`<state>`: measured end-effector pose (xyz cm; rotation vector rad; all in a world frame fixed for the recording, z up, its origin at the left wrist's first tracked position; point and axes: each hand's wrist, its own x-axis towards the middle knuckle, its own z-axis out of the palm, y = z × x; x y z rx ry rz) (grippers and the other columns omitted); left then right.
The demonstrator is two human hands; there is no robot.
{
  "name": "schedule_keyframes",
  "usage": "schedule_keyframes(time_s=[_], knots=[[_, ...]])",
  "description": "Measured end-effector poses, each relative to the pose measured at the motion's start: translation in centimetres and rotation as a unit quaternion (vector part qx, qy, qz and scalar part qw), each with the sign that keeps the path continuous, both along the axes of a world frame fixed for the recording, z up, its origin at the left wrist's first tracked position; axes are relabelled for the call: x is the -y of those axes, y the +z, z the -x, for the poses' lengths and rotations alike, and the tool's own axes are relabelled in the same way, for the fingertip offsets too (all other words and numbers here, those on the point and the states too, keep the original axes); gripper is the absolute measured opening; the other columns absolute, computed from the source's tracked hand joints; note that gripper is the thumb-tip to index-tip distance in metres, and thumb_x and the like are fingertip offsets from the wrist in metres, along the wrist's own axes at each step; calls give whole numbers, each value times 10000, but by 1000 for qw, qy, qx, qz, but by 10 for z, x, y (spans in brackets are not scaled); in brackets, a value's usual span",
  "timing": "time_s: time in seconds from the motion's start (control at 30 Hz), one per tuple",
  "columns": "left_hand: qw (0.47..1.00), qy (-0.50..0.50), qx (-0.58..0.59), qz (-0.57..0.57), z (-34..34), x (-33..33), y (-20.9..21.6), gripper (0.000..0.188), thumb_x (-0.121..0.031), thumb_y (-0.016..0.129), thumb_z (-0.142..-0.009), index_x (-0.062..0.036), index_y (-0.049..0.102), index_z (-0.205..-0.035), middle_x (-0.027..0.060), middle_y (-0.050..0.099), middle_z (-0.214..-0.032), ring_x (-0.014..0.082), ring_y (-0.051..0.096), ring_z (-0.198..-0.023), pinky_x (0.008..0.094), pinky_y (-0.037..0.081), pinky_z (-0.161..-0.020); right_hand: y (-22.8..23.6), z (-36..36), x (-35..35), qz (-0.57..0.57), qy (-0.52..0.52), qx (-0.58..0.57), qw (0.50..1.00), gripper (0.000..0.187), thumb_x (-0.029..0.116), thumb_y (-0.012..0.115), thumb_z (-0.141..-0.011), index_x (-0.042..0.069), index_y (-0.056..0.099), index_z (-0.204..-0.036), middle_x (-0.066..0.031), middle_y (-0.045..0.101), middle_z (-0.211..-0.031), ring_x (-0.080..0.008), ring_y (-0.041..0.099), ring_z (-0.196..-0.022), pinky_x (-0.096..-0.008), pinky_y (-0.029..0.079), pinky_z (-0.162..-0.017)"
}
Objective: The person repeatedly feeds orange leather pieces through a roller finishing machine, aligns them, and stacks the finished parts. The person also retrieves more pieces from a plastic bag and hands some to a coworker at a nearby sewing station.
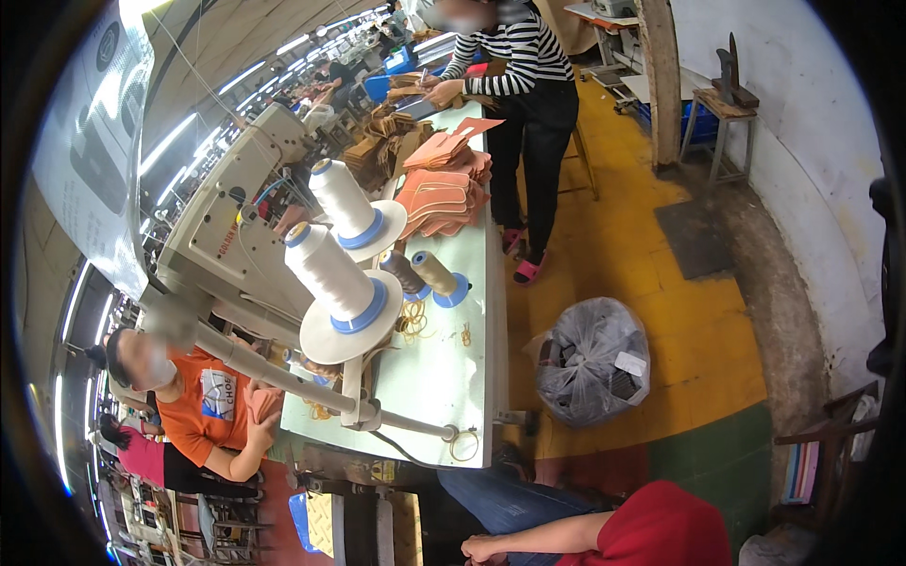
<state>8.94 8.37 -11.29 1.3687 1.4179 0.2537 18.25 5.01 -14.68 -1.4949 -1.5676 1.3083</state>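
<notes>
One hand point(483, 548) sits at the bottom edge by a jeans-clad knee point(510, 500), fingers curled loosely on nothing; which hand it is I can't tell. Just above is the pale green desk point(453, 377) with big white thread cones point(330, 274), a sewing machine point(226, 226) and orange leather pieces point(439, 198)

**Much of the scene is cut off or blurred**

The hand point(483, 549) at the lower edge is cropped by the frame, so its fingers and grip cannot be told. The red sleeve point(651, 533) runs out of view below. The far rows of the workshop point(326, 71) are too small to make out. The contents of the grey plastic bag point(593, 358) are unclear. Faces are blurred.
</notes>
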Motion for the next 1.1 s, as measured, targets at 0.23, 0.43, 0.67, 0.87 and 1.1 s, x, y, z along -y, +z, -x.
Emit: schedule_keyframes(time_s=[0.23, 0.43, 0.67, 0.87, 1.1], knots=[[996, -57, -43, -53, -12, 14, -23, 432, -407, 521, -919, 14, 609, -965, 148, 652, -936, 207, 598, -886, 378, 491, -760, 0, 5, 7, -5, -52, 2, 999, 183, 108, 664, -597, -1, 655, -743, -207, 660, -772, -351, 669, -805, -429, 507, -622], [991, -83, -63, -83, -12, 15, -24, 440, -406, 529, -917, 24, 619, -940, 138, 661, -902, 193, 597, -866, 363, 490, -749, -7, 7, 2, -5, -47, 1, 999, 178, 102, 658, -598, 5, 658, -747, -212, 661, -791, -354, 667, -814, -428, 509, -630], [985, -105, -79, -113, 12, 14, -47, 452, -406, 537, -914, 36, 631, -910, 126, 671, -862, 177, 594, -843, 347, 490, -735, 9, 1, 9, 16, -21, 21, 999, 179, 98, 655, -597, 10, 664, -753, -218, 661, -801, -352, 668, -815, -430, 514, -636], [973, -134, -27, -184, 48, 25, -31, 463, -405, 545, -912, 46, 641, -884, 117, 680, -827, 163, 593, -823, 333, 490, -724, 55, -25, 34, 57, 4, 78, 995, 184, 103, 605, -672, 66, 689, -832, -168, 682, -847, -314, 669, -828, -423, 519, -663], [981, -9, -56, -186, 25, 77, 18, 385, -333, 527, -895, 7, 616, -1054, 237, 643, -1009, 368, 613, -987, 409, 474, -854, 52, -30, 29, 77, 8, 107, 991, 303, 229, 652, -695, 83, 710, -955, -160, 673, -995, -316, 653, -914, -409, 514, -821]])
